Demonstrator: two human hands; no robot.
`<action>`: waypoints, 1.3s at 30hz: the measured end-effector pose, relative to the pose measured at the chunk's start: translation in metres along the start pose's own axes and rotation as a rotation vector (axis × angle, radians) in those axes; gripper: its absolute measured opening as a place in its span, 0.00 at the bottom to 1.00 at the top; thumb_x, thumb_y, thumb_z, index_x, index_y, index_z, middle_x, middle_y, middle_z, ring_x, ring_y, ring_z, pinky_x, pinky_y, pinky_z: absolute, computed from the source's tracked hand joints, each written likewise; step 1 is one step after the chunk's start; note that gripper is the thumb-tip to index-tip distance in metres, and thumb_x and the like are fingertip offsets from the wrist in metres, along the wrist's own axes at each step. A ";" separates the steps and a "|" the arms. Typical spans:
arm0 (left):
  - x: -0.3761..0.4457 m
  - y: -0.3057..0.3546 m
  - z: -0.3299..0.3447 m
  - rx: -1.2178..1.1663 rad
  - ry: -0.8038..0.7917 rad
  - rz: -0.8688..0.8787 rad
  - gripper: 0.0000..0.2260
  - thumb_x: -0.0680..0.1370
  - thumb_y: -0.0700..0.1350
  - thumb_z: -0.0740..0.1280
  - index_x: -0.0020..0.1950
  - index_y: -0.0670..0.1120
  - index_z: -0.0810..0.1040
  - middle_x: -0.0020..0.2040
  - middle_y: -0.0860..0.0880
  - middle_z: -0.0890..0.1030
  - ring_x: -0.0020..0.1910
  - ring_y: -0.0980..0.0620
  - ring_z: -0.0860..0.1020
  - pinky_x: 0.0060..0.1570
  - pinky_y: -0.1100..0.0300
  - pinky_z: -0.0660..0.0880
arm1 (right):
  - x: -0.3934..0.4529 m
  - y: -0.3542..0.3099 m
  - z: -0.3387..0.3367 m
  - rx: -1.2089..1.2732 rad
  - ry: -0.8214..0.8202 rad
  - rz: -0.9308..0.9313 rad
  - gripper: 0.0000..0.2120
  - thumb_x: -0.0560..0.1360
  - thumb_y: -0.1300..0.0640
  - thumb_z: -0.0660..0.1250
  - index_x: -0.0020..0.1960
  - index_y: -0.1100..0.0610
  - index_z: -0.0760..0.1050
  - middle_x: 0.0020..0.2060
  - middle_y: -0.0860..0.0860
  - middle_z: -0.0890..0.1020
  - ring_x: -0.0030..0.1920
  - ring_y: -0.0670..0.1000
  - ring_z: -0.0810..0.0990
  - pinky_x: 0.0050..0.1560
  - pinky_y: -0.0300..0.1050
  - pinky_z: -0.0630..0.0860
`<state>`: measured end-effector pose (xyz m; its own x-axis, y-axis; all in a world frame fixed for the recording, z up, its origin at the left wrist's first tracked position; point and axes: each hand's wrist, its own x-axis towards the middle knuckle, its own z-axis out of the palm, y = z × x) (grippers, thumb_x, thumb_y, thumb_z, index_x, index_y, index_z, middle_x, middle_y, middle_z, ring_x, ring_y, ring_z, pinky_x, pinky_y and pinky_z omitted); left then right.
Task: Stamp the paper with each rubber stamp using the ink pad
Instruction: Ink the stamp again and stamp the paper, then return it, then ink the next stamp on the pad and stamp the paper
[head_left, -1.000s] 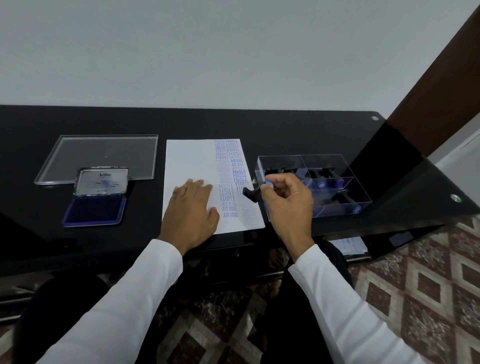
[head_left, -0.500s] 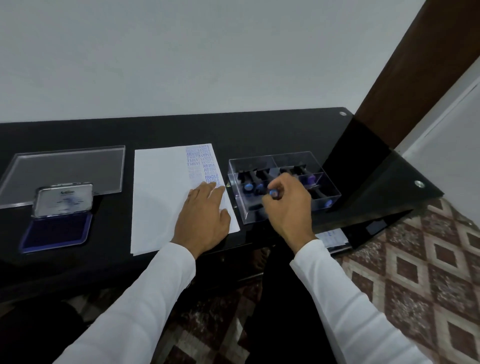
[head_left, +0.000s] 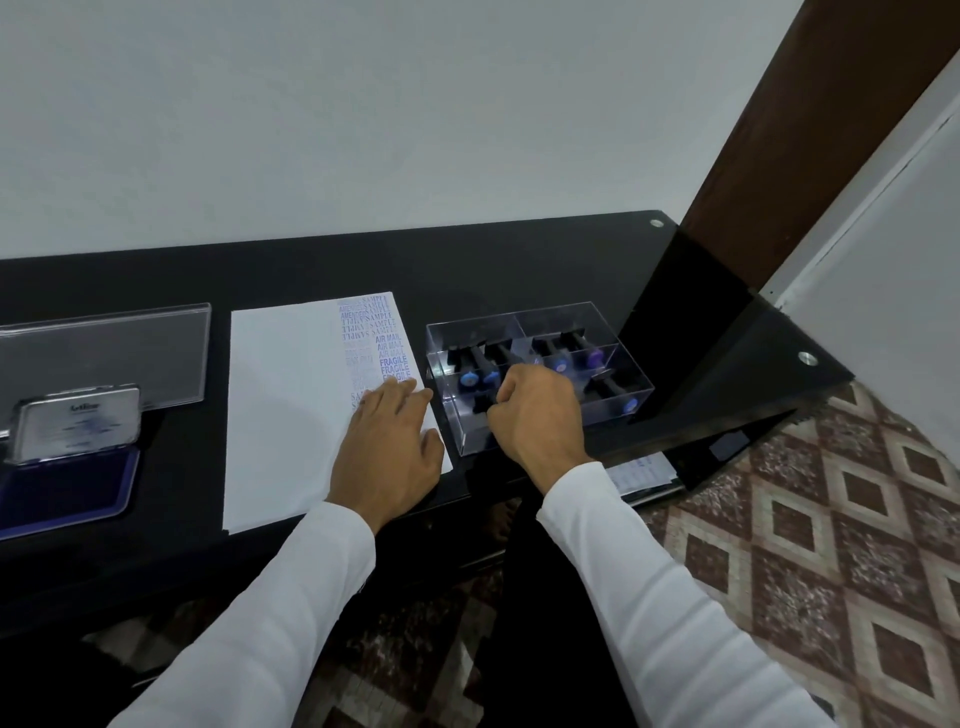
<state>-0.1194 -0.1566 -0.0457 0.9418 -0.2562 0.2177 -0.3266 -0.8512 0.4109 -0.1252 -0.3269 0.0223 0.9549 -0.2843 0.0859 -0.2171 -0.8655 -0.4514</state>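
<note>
My left hand (head_left: 387, 452) flat on paper (head_left: 291, 410), fingers straight, pinning near right corner. Right hand (head_left: 537, 410) curled inside clear tray (head_left: 545, 322); whether it pinches stamp, cannot tell. Other stamps (head_left: 475, 366) lie just beyond knuckles, handles pointing away. Ink pad (head_left: 67, 483) open, far left.
</note>
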 end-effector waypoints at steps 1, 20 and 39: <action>0.000 0.000 0.000 0.006 -0.001 0.000 0.22 0.80 0.47 0.63 0.74 0.45 0.72 0.75 0.44 0.71 0.77 0.43 0.64 0.77 0.50 0.55 | 0.001 -0.001 -0.001 -0.007 -0.007 0.008 0.03 0.70 0.63 0.67 0.40 0.56 0.78 0.40 0.52 0.81 0.41 0.53 0.80 0.43 0.47 0.80; 0.017 0.034 -0.023 -0.212 0.104 -0.029 0.19 0.81 0.45 0.65 0.73 0.45 0.72 0.73 0.48 0.72 0.72 0.48 0.67 0.71 0.53 0.67 | 0.007 0.030 -0.023 0.160 0.180 -0.059 0.06 0.74 0.58 0.67 0.46 0.54 0.83 0.45 0.50 0.80 0.46 0.51 0.79 0.44 0.41 0.75; 0.050 0.114 0.002 -0.092 -0.052 0.177 0.22 0.81 0.51 0.65 0.75 0.47 0.70 0.75 0.48 0.70 0.77 0.46 0.63 0.75 0.49 0.63 | 0.018 0.113 -0.056 -0.101 0.215 -0.042 0.08 0.77 0.53 0.65 0.43 0.56 0.79 0.45 0.52 0.78 0.46 0.51 0.74 0.46 0.47 0.78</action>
<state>-0.1094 -0.2675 0.0102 0.8713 -0.4233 0.2483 -0.4907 -0.7462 0.4499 -0.1437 -0.4529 0.0226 0.9008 -0.3192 0.2944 -0.2079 -0.9123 -0.3529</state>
